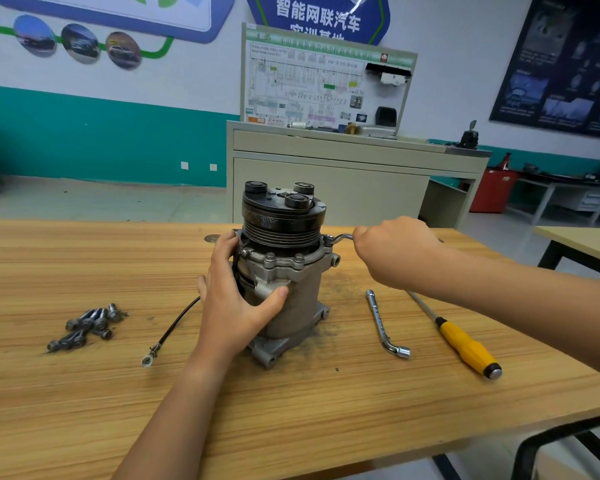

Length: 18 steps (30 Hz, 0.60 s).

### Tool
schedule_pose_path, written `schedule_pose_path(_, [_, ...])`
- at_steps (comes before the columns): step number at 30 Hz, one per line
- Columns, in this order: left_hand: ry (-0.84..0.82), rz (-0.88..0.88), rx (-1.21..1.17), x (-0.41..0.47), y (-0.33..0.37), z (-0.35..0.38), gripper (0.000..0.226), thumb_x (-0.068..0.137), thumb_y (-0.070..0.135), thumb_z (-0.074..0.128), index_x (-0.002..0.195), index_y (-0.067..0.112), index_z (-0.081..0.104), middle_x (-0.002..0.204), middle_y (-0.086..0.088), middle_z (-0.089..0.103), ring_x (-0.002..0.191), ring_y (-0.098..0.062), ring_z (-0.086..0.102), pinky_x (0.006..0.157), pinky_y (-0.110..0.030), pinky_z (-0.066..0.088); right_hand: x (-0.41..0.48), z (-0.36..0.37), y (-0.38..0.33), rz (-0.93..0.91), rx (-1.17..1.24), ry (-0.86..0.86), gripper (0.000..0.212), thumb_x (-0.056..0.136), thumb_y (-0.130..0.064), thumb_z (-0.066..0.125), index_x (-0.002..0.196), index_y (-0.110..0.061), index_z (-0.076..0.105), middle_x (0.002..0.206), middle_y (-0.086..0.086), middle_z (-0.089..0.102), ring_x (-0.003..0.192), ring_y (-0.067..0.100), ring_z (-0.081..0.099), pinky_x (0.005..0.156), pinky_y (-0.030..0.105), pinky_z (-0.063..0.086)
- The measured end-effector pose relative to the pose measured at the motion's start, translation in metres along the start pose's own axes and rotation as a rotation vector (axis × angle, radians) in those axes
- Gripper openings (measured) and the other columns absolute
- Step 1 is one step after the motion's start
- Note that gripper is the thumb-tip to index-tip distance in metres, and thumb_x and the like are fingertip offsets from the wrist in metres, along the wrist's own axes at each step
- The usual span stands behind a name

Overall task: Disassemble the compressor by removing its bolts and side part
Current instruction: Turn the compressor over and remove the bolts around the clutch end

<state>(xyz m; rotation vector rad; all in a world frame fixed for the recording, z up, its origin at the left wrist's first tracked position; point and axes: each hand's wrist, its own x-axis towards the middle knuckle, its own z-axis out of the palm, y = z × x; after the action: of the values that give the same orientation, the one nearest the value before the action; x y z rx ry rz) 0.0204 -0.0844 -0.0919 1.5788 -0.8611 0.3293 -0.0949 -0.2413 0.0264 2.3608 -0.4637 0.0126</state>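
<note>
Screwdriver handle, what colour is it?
The handle is yellow with black ends, clearest in the head view.

Wooden table (326, 410) bears compressor (303, 299), bolts (87, 325), socket wrench (381, 322), yellow screwdriver (465, 344), black cable (174, 323).

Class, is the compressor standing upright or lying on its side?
Upright. The compressor stands with pulley up and base on the table; the left hand holds it.
</note>
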Motion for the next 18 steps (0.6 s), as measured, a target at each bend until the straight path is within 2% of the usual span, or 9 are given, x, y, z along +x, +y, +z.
schedule_pose_path(8, [0.001,0.007,-0.005,0.001,-0.001,0.000,0.091,0.061,0.054,0.062,0.139,0.023,0.027,0.143,0.004,0.037,0.132,-0.013,0.036,0.107,-0.055,0.027,0.006,0.000,0.013,-0.099,-0.128,0.037,0.014,0.090,-0.005,0.045,0.104,-0.007,0.044,0.055,0.001,0.035,0.043,0.013,0.033,0.036,0.023,0.027])
schedule_pose_path(13, [-0.002,0.014,-0.013,0.001,-0.003,0.000,0.087,0.062,0.053,0.064,0.138,0.034,0.025,0.142,0.009,0.037,0.131,-0.010,0.036,0.106,-0.053,0.029,0.013,0.007,0.027,-0.133,-0.132,0.093,0.011,0.093,-0.007,0.037,0.102,-0.011,0.043,0.052,-0.002,0.037,0.041,0.012,0.031,0.036,0.024,0.023])
schedule_pose_path(18, [0.000,0.019,-0.009,0.002,-0.006,0.001,0.088,0.062,0.055,0.064,0.137,0.035,0.023,0.144,0.012,0.034,0.132,-0.009,0.034,0.107,-0.053,0.029,0.003,0.019,0.004,-0.055,-0.029,0.127,0.010,0.094,-0.019,0.039,0.097,-0.010,0.042,0.053,-0.003,0.034,0.041,0.013,0.033,0.035,0.023,0.022])
